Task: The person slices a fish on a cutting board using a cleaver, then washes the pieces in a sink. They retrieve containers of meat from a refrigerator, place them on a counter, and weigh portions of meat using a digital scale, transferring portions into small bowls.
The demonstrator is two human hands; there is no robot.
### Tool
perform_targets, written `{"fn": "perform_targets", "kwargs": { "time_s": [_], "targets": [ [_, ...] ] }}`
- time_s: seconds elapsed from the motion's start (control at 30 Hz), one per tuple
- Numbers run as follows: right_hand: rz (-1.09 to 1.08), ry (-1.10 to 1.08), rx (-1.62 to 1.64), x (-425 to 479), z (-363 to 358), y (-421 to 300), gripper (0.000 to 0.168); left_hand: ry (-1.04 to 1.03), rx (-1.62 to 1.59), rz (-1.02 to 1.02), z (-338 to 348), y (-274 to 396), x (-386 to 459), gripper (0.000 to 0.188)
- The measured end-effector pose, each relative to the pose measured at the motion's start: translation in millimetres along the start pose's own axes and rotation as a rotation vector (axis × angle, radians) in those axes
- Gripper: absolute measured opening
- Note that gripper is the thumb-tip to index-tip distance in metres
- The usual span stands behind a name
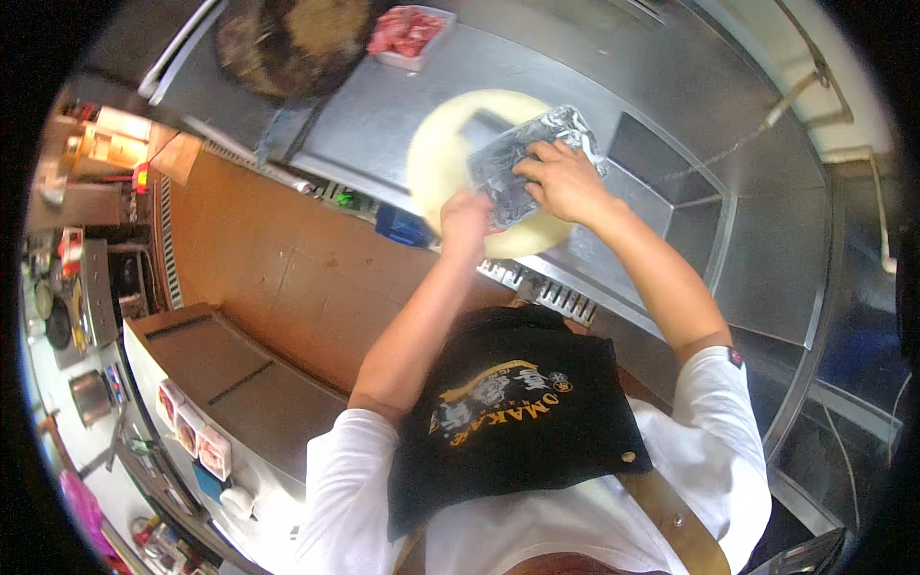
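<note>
A shallow tray or pack wrapped in clear plastic film (503,172) is tilted between my two hands, over a round pale-yellow board (440,144) at the sink counter. My left hand (466,219), blurred, has its fingers closed on the lower left edge of the pack. My right hand (564,180) lies over the pack's right part, fingers spread on the film. What the pack holds cannot be made out through the glare.
A white tray of raw meat (408,36) stands on the steel counter (496,65) beyond the board. Round worn chopping blocks (259,50) are at the upper left. Water runs from a tap (780,108) into the sink (647,208). A blue container (404,226) is below the counter's edge.
</note>
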State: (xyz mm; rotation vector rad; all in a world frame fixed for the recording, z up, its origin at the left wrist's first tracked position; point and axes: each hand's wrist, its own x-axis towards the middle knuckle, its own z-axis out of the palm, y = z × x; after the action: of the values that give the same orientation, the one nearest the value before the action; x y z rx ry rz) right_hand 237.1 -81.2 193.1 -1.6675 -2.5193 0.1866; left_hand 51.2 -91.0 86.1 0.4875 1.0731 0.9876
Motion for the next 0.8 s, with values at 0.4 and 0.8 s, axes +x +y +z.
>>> {"fn": "perform_targets", "kwargs": {
  "time_s": [0.4,0.8],
  "targets": [
    [-0.479,0.232,0.433,206,80,-375,0.036,0.466,-0.229,0.292,-353,147,-83,0.005],
    [0.317,-1.014,1.789,338,257,-630,0.048,0.993,-0.514,0.561,-609,253,-93,0.003]
  ]
}}
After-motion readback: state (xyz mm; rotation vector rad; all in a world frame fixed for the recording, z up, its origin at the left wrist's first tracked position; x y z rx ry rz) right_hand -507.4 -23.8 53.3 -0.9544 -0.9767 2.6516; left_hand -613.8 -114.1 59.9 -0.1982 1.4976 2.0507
